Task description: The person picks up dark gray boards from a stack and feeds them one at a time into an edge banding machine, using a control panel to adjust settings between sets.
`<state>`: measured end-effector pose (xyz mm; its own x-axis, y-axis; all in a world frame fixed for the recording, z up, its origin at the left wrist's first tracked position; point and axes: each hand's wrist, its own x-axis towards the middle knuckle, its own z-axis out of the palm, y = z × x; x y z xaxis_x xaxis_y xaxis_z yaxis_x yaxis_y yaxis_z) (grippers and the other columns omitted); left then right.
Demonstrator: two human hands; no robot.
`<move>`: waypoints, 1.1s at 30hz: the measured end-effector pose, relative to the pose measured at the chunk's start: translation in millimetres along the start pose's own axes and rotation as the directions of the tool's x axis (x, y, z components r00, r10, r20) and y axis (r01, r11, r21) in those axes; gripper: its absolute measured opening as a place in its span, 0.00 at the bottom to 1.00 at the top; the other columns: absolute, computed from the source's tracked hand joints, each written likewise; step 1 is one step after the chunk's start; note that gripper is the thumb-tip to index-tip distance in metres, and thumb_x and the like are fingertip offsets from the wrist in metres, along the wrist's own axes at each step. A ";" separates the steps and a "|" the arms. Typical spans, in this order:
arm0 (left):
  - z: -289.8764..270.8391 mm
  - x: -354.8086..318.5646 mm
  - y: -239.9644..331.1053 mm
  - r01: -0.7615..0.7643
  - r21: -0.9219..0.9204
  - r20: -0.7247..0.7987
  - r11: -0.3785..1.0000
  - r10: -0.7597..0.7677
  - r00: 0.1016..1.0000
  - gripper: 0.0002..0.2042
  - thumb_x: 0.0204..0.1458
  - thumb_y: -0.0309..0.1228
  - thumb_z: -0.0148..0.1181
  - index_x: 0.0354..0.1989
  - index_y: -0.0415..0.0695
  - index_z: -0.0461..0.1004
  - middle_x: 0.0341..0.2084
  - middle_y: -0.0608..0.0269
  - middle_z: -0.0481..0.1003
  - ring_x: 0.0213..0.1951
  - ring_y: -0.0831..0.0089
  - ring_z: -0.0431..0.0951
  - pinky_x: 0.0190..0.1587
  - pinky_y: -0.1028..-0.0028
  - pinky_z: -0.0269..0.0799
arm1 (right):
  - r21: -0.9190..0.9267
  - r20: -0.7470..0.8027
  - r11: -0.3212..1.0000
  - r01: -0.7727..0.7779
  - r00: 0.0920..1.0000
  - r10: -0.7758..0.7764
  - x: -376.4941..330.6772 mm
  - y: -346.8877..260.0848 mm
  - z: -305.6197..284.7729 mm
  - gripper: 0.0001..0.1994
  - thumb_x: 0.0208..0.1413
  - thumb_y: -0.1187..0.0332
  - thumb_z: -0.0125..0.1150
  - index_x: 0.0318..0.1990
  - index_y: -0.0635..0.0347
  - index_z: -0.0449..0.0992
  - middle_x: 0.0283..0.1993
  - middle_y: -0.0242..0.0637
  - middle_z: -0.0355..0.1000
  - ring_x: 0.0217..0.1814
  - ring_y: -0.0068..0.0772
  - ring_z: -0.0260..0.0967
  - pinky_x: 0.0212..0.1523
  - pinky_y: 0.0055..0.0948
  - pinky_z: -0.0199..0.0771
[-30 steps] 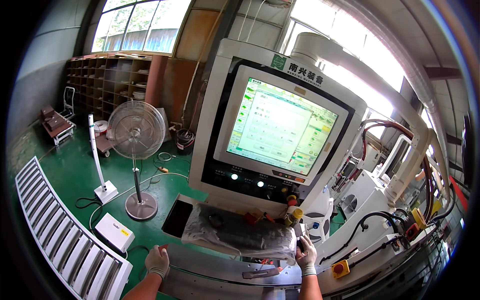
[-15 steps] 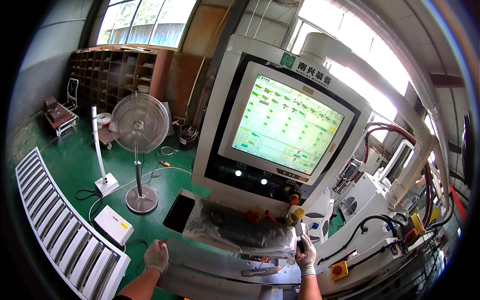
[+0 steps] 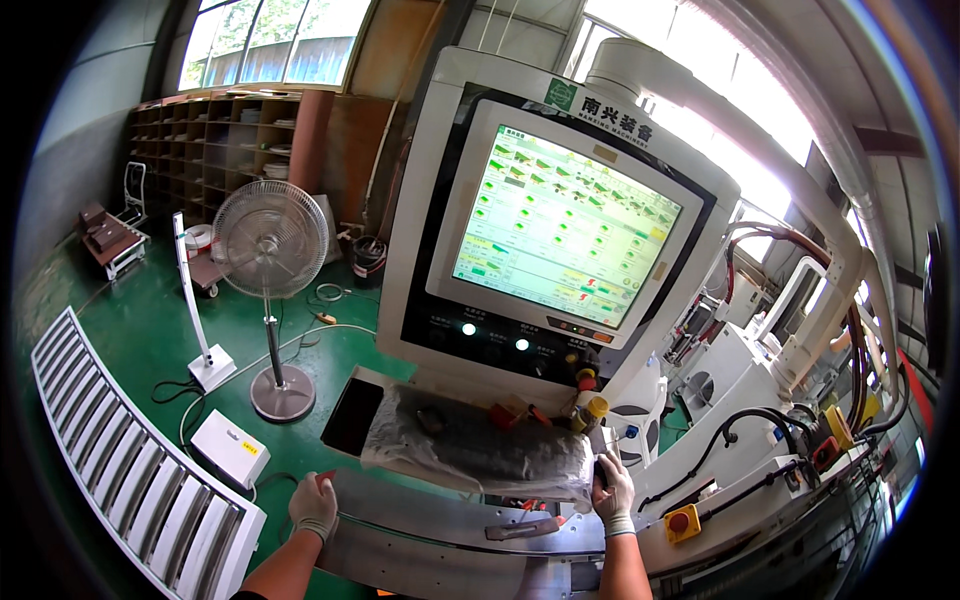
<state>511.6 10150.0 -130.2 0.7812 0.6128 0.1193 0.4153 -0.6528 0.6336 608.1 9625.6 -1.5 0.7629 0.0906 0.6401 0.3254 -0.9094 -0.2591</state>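
My left hand [image 3: 315, 503], in a pale glove, is closed at the left end of the grey metal machine bed [image 3: 420, 520]. A small reddish patch shows at its fingertips; whatever they grip is too small to make out. My right hand [image 3: 614, 497], gloved too, curls against a dark object [image 3: 599, 474] by the right end of the plastic-covered keyboard tray [image 3: 470, 440]. The kind of that object is unclear. Between my hands, a grey metal hand tool [image 3: 523, 529] with a reddish tip lies on the bed.
Above the tray stands a control panel with a lit screen [image 3: 570, 235] and a red-and-yellow knob [image 3: 590, 400]. A roller conveyor [image 3: 140, 450], a standing fan [image 3: 270, 245] and a white box [image 3: 230, 448] are on the left. An emergency-stop button [image 3: 681, 523] sits at right.
The view has shifted slightly, so the panel and tray appear a little further left. Both hands keep their places at the bed and the tray.
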 end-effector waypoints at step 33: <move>10.1 6.6 -9.1 0.057 0.056 0.091 0.997 -0.062 0.994 0.23 0.56 0.42 0.48 0.52 0.36 0.70 0.45 0.41 0.75 0.47 0.46 0.75 0.49 0.55 0.70 | -0.196 0.035 0.974 -0.113 0.992 0.122 -3.9 4.2 -0.5 0.30 0.43 0.61 0.62 0.58 0.53 0.70 0.62 0.43 0.67 0.59 0.49 0.67 0.61 0.44 0.62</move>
<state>517.6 10155.4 -143.0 0.7932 0.6089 0.0100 0.4846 -0.6410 0.5952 606.2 9621.2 -4.8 0.8159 -0.0074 0.5781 0.1212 -0.9755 -0.1834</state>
